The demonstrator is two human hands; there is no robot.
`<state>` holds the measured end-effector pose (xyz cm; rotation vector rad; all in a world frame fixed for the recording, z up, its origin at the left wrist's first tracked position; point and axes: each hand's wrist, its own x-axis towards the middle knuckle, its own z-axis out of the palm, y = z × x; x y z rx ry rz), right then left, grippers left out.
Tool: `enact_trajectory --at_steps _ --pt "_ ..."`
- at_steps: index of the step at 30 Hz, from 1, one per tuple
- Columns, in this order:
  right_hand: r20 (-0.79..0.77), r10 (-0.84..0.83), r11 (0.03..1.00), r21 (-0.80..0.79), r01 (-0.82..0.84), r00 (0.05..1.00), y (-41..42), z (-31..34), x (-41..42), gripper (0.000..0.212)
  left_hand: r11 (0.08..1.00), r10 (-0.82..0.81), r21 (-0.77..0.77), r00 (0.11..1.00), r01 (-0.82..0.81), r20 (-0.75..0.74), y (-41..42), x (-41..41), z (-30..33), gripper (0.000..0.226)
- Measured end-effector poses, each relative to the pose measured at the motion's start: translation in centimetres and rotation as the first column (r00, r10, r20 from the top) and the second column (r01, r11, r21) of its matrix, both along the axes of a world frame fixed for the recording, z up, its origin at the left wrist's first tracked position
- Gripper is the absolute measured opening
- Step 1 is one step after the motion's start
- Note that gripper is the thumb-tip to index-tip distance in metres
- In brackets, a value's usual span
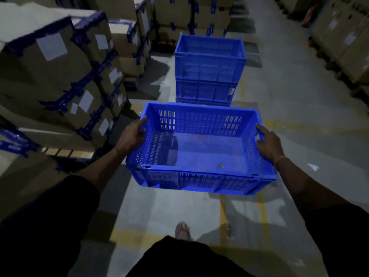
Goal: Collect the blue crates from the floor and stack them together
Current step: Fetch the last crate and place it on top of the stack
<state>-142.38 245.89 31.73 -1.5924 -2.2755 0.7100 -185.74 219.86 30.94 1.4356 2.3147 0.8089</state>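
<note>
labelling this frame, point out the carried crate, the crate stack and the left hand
carried crate [211, 154]: head view, on its inner floor
crate stack [207, 68]: head view, top crate's near wall
left hand [132, 134]: head view, back of hand

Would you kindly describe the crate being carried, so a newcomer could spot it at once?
Find the aisle floor between the rows of cartons. A stack of blue crates stands on it; nearer the camera is the carried crate. Unlike the stacked ones, it is off the floor, gripped at each end by the left hand and right hand.
</note>
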Motion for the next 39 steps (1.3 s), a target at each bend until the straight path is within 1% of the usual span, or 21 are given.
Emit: enact_trajectory --at_steps 2,5,9,13,18,20,23,25,28,31,33,35,38,39 --pt "0.003 0.009 1.0 0.019 -0.009 1.0 4.8 1.2 -2.6 0.066 0.999 0.035 0.025 0.999 -0.035 0.004 4.6 -2.3 1.7 0.064" --pt "-0.022 0.009 1.0 0.025 -0.008 1.0 10.7 3.0 -5.8 0.064 0.997 0.07 0.032 0.998 -0.07 0.008 10.7 -5.1 4.1 0.062" --pt "-0.064 0.006 0.999 0.047 -0.003 0.998 17.8 6.1 -9.9 0.06 0.997 0.075 0.036 0.997 -0.075 -0.005 18.5 -10.0 6.5 0.068" --pt "-0.105 0.018 0.998 0.058 -0.012 0.994 25.7 8.8 -13.5 0.06 0.989 0.122 0.078 0.992 -0.124 0.035 26.6 -13.8 8.8 0.067" --pt "-0.161 0.019 0.998 0.058 -0.01 0.987 36.8 12.2 -17.7 0.064 0.988 0.1 0.11 0.993 -0.106 0.065 37.7 -18.8 11.4 0.07" --pt "-0.185 0.009 0.999 0.04 -0.002 0.983 40.7 13.4 -19.2 0.065 0.987 0.122 0.105 0.992 -0.125 0.038 41.5 -20.1 12.6 0.071" --pt "-0.219 0.006 1.0 0.03 0.0 0.976 46.2 15.4 -21.4 0.07 0.987 0.126 0.103 0.991 -0.121 -0.042 47.0 -21.7 14.3 0.069" --pt "-0.211 0.025 0.999 0.039 -0.017 0.977 49.4 16.4 -22.8 0.071 0.987 0.127 0.106 0.99 -0.119 -0.067 50.0 -23.0 14.7 0.069" --pt "-0.173 0.034 0.998 0.063 -0.024 0.984 54.0 16.7 -24.6 0.064 0.983 0.161 0.111 0.98 -0.148 -0.116 54.4 -24.3 14.7 0.067" --pt "-0.203 0.01 0.999 0.044 -0.002 0.979 57.3 16.7 -26.3 0.063 0.977 0.188 0.126 0.971 -0.17 -0.147 58.4 -25.2 14.7 0.061" --pt "-0.202 0.003 0.999 0.037 0.004 0.979 59.0 16.6 -27.4 0.068 0.974 0.199 0.136 0.97 -0.18 -0.142 60.9 -26.1 14.5 0.058" --pt "-0.196 -0.001 1.0 0.025 0.006 0.981 60.7 16.0 -28.5 0.079 0.977 0.185 0.132 0.97 -0.165 -0.155 63.1 -27.2 13.9 0.057" --pt "-0.177 -0.03 0.999 0.009 0.032 0.984 64.1 14.8 -30.4 0.065 0.983 0.158 0.119 0.975 -0.141 -0.153 66.3 -29.1 13.3 0.056" --pt "-0.18 -0.036 0.999 0.009 0.039 0.983 65.3 14.7 -31.2 0.064 0.983 0.157 0.121 0.975 -0.139 -0.159 67.4 -30.0 13.2 0.055"
